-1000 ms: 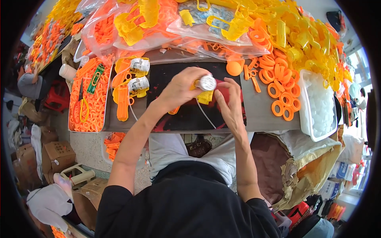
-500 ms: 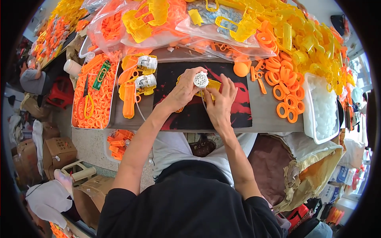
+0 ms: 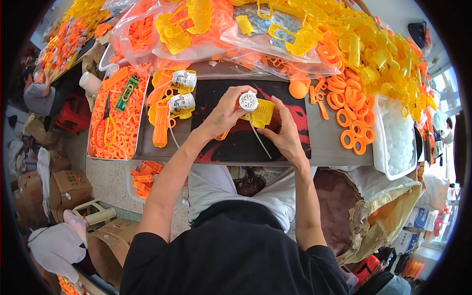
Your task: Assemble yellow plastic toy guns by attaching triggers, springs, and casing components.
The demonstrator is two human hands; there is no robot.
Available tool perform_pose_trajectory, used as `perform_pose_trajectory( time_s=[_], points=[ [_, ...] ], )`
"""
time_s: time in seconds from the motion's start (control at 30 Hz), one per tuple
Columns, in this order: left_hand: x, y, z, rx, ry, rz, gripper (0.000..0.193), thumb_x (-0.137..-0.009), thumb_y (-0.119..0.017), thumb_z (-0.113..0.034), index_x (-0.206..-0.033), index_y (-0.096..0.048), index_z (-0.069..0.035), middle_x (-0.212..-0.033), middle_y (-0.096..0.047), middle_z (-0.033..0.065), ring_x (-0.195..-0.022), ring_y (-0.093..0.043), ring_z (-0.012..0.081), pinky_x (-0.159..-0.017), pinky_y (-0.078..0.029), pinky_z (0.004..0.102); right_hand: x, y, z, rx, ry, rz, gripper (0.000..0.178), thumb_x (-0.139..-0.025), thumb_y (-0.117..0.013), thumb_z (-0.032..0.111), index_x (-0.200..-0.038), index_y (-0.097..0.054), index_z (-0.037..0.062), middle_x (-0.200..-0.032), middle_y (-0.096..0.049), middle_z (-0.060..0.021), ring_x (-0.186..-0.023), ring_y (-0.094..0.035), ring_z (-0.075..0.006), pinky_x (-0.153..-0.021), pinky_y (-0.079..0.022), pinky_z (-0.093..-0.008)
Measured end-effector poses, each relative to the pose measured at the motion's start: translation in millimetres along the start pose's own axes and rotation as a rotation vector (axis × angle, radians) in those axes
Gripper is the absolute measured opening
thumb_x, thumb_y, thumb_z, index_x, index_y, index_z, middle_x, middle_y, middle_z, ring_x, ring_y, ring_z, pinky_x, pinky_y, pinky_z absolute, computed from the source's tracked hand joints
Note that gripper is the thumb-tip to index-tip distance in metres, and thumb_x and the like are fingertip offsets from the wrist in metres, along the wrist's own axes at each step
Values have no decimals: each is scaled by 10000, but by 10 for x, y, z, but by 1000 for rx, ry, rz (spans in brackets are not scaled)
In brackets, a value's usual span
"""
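Observation:
My left hand (image 3: 223, 113) is closed around a white round plastic part (image 3: 248, 101) with an openwork end facing up. A thin pale tube (image 3: 260, 137) hangs from beneath that part toward the table's front edge. Under and beside it is a yellow plastic toy shell (image 3: 262, 114) with an orange handle piece (image 3: 225, 132), partly hidden by my left hand. With thumb and fingers curved, my right hand (image 3: 289, 133) grips the shell's right side. Both hands are over a black and red mat (image 3: 209, 153).
Left of the mat lie two orange-yellow assemblies with white parts (image 3: 182, 102). Beyond them, a tray (image 3: 132, 156) of small orange pieces holds scissors (image 3: 106, 118). Orange rings (image 3: 346, 138) and a white tub (image 3: 392, 173) sit right. Bagged parts and yellow shells (image 3: 378, 59) line the back.
My right hand has left the tube below the white part and moved right onto the yellow shell. The tube now hangs loose, and more of the shell shows.

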State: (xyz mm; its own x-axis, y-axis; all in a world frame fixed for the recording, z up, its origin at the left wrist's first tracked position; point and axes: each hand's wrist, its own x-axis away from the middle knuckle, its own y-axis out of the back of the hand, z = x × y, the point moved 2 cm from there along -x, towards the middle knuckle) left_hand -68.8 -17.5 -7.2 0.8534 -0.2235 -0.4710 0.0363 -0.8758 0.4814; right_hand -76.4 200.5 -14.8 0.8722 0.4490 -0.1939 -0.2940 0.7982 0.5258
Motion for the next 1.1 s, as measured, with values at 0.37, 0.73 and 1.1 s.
perform_pose_trajectory(
  time_s=[0.37,0.73,1.1],
  points=[
    [-243,364,-196,-116,-72,184,470,-912,-721,-144,-1367,-630,-73,-1256,-639,88,-1197,-602,279,-1077,-430,398,-123,55,386,-55,105,-115,837,-755,-853,114,-1495,-471,30,-1321,-592,-134,-1214,-600,-256,-1066,-473,-394],
    [-363,345,-328,-161,-42,329,519,-868,-701,-11,-1376,-596,-30,-1196,-593,99,-1165,-580,297,-1020,-461,409,-151,77,355,-91,50,-100,836,-760,-852,116,-1497,-471,16,-1305,-603,-135,-1229,-596,-253,-1081,-461,-395],
    [-310,326,-297,-350,-185,185,438,-893,-724,-167,-1312,-661,-53,-1091,-707,121,-1053,-649,309,-1049,-450,463,-183,-1,411,-93,89,-191,823,-740,-895,138,-1456,-517,-11,-1210,-630,-137,-1144,-615,-250,-1015,-479,-367]
  ],
)
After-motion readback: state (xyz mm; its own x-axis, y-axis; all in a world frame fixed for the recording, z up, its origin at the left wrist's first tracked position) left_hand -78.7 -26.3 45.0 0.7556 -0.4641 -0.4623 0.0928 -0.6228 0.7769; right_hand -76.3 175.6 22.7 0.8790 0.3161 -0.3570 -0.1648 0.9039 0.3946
